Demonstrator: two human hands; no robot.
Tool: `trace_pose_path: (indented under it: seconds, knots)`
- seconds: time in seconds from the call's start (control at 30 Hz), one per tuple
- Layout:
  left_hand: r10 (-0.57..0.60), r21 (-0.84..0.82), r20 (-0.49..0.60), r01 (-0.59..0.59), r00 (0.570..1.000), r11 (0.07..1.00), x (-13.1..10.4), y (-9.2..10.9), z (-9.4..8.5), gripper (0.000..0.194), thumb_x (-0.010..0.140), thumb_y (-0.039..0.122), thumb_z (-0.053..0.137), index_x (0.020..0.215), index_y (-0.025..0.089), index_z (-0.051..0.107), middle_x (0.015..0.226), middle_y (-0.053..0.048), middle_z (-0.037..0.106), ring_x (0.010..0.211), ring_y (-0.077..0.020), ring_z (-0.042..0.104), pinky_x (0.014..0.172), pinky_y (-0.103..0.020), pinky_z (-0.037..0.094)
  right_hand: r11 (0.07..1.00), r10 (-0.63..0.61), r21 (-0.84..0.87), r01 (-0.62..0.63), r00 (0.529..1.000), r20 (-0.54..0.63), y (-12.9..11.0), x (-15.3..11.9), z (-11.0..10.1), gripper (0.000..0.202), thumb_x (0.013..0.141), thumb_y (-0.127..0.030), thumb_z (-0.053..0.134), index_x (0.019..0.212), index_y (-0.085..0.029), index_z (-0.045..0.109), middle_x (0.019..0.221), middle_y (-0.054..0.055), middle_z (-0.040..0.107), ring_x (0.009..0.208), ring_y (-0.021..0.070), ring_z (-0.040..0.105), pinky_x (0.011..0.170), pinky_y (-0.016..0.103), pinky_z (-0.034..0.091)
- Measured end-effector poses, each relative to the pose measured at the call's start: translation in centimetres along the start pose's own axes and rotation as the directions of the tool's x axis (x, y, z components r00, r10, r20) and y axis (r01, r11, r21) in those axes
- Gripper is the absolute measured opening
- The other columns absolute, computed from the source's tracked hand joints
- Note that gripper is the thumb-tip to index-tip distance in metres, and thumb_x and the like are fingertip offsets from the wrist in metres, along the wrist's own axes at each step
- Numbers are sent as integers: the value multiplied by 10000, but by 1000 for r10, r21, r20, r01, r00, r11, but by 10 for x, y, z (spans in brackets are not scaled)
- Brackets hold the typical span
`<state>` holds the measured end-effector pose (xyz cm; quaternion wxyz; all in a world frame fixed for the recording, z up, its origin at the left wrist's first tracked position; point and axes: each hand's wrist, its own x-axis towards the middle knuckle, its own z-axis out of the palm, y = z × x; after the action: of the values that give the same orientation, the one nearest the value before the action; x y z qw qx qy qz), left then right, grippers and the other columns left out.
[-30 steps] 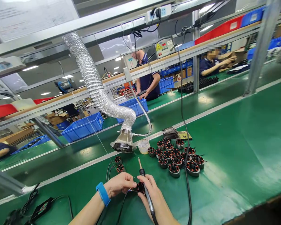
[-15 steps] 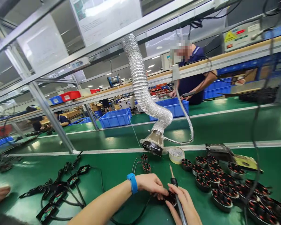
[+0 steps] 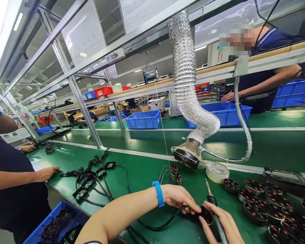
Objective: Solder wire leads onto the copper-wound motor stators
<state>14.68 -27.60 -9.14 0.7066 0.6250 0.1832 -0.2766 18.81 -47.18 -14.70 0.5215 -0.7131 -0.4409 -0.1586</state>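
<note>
My left hand [image 3: 181, 199], with a blue wristband, pinches a black cable [image 3: 165, 226] at the edge of a round black part [image 3: 205, 215]. My right hand [image 3: 223, 220] holds a soldering iron [image 3: 217, 213], its tip pointing up and away, while its fingers touch the same round part. The part is partly covered by my fingers. Two small round parts with wires [image 3: 176, 178] stand beyond my left hand. Right of my hands are several round metal parts with red and black insides [image 3: 255, 211].
A silver duct [image 3: 184, 64] ends in a hood [image 3: 189, 152] above the green table [image 3: 142, 176]. Near it is a tape roll [image 3: 217, 171]. Wired boards [image 3: 88, 183] lie left, above a blue bin [image 3: 53, 215]. People stand at left and across the table.
The view has swung left, showing more of the person at left and a blue bin. Both my hands keep hold of their things at the round part. The person across has leaned over.
</note>
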Motion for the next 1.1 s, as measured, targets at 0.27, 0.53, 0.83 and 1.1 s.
trace_pose_path:
  seconds: [0.27,0.53,0.83,1.1]
  knots:
    - [119,-4,-89,-120,989,993,-21,-3,13,456,484,466,905,678,110,698,647,-30,650,516,-81,497,534,-252,361,991,-33,129,22,996,79,-10,15,6,337,956,-183,464,1279,-279,490,1135,65,516,820,132,664,764,254,593]
    - [105,-65,-115,-113,988,991,-34,-4,13,436,658,475,822,766,72,697,688,-56,656,593,-93,549,565,-237,357,962,35,256,-98,970,239,-37,33,-6,316,931,-168,450,1237,-221,507,1026,67,514,830,157,617,818,316,566]
    - [115,-99,-85,-123,990,987,-44,-7,9,322,635,321,825,786,56,722,641,-36,631,564,-85,538,577,-237,387,969,-1,234,-76,949,314,-30,31,3,421,896,-96,412,1293,-221,476,1027,56,488,836,147,568,810,307,528]
    - [125,-147,-105,-139,987,979,-46,-11,10,390,562,298,906,813,66,719,649,-21,626,578,-72,539,578,-223,386,943,21,312,-117,955,295,-31,37,-3,348,908,-151,470,1247,-230,482,1014,39,518,847,144,608,841,304,523]
